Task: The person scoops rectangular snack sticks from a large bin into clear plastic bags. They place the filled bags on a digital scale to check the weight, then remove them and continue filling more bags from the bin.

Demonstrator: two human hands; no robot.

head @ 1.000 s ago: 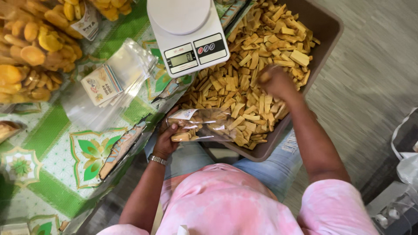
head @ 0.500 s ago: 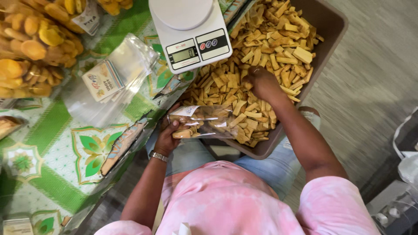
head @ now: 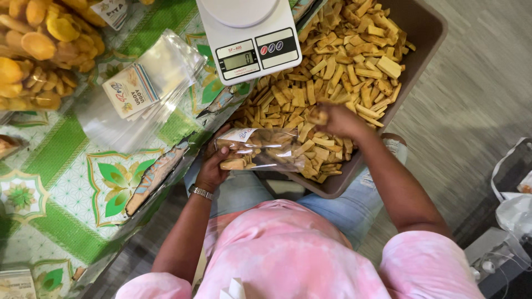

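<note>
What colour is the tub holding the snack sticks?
Brown tub, seen in the head view; the sticks in it are yellow.

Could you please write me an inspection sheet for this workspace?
Surface: table under a green-and-white patterned cloth.
Job's things: brown tub of yellow snack sticks; clear bag, partly filled.
Clutter: white scale; stack of empty bags; packed orange chips.
Hands: left hand holds the clear bag; right hand is in the sticks, apparently gripping some.
Cables: nothing seen.
Surroundings: grey floor; plastic bags at right.
</note>
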